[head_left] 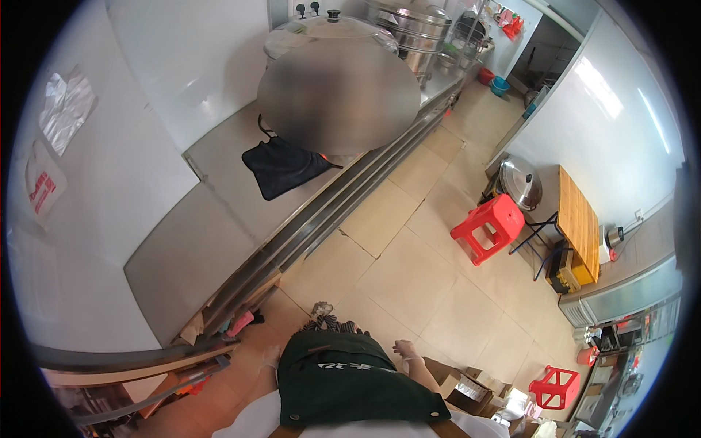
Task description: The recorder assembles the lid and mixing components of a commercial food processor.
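Both my hands hang beside the dark green apron (339, 372) I wear. My left hand (271, 355) is mostly hidden at the apron's left edge, and its fingers cannot be made out. On the other side, my right hand (404, 349) hangs in the air over the floor, with loosely bent fingers apart and nothing seen in them. What looks like a clear glove cuff rings its wrist. Ahead on the steel counter (219, 175) lies a black cloth item (285, 166) with a strap, away from both hands.
A blurred oval hides part of the counter. Behind it are a large lidded pot (292, 33) and stacked steel steamers (412, 29). To the right stand a red stool (488, 226), a wooden folding table (577, 219) and another red stool (555, 387). Cardboard boxes (467, 390) sit near my right arm.
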Available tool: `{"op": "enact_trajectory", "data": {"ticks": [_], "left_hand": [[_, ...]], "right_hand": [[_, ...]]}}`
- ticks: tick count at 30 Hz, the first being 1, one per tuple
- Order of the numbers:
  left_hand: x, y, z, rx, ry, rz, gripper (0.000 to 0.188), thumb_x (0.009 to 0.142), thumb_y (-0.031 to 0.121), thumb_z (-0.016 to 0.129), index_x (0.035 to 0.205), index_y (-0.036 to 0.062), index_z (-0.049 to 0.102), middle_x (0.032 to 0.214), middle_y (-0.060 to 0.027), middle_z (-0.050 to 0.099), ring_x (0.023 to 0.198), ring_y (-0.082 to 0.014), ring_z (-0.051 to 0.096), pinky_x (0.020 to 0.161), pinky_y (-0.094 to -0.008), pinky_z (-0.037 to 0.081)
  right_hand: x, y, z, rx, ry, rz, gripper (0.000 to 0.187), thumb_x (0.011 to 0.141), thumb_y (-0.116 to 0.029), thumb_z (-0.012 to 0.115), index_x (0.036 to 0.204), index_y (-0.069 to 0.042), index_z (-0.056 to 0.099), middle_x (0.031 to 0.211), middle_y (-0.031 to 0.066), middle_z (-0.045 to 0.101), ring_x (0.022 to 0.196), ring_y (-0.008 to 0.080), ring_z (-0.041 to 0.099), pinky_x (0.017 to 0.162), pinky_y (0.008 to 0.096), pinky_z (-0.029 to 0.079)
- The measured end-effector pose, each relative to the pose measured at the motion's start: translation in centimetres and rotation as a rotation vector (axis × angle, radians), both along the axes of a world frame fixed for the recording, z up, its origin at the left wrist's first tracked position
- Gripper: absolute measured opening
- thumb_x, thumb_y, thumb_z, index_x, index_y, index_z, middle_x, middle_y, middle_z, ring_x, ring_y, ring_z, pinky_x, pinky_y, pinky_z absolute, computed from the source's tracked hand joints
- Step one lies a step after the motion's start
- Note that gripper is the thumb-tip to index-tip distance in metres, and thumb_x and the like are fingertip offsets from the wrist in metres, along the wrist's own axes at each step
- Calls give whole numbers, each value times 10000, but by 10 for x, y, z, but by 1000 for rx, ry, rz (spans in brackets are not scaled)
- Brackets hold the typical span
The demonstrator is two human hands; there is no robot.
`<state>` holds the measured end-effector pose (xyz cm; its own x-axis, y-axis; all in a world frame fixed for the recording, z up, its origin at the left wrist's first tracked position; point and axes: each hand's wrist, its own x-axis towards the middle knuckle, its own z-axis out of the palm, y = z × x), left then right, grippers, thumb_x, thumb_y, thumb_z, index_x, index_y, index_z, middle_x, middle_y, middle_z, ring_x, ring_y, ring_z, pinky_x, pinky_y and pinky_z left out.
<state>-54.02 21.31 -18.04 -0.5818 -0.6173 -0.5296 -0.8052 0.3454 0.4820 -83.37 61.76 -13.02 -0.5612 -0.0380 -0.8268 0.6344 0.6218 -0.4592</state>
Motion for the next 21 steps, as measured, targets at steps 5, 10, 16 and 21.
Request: {"op": "enact_trajectory", "data": {"ticks": [5,10,16,21], "left_hand": [[11,-2,-9,-31,-120,-240,331,898,254,479,992,33,707,1019,-253,658,962,-417,636,842,-500,494],[15,-15,-12,-119,-73,-346,360,889,279,493,1041,20,692,1063,-267,641,984,-420,622,851,-502,479],[-4,-47,14,263,132,198,379,923,233,432,1105,-15,653,1147,-271,609,1050,-420,590,896,-485,463],[-78,-105,37,-28,-473,-628,412,878,255,536,1181,-9,626,1211,-189,614,1125,-302,578,925,-385,460]], "right_hand": [[2,-5,5,-16,-9,43,310,865,-238,520,1025,-10,655,993,134,712,821,224,681,656,360,486],[10,-9,12,12,-36,59,300,867,-221,545,1028,9,648,982,148,709,786,223,676,646,360,498],[29,10,8,-56,20,-143,256,891,-171,555,1034,21,646,918,149,698,780,237,674,667,351,520],[41,19,26,-106,41,-348,256,902,-178,565,1044,14,655,914,130,687,801,223,659,718,338,517]]}}
